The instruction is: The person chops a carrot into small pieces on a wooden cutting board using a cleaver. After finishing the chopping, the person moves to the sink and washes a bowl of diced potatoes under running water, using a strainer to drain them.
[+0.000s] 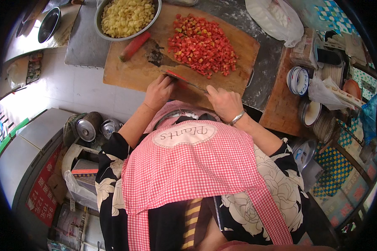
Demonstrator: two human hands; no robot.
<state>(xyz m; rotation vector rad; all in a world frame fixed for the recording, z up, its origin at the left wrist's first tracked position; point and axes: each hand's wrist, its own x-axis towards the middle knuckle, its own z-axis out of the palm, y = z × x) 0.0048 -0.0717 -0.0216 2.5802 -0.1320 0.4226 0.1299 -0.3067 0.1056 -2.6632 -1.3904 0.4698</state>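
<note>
My right hand (pixel 225 103) is closed round the handle of a kitchen knife (pixel 193 85), held over the near edge of a wooden cutting board (pixel 125 75). Curled fingers of my left hand (pixel 158 92) meet the far left end of the blade; their exact grip is partly hidden. A bright red strip shows along the blade by those fingers. Beyond the knife lies a wide heap of diced red carrot (pixel 203 44). One uncut length of red carrot (pixel 135 46) rests at the board's left, beside a dark wet patch.
A metal bowl (pixel 97 25) of pale yellow cubes stands at the board's far left corner. White plastic bag (pixel 276 19) lies far right on the floury dark counter. Blue-rimmed bowls (pixel 298 80) and stacked plates (pixel 324 127) stand at right. Lidded pots (pixel 86 129) sit at lower left.
</note>
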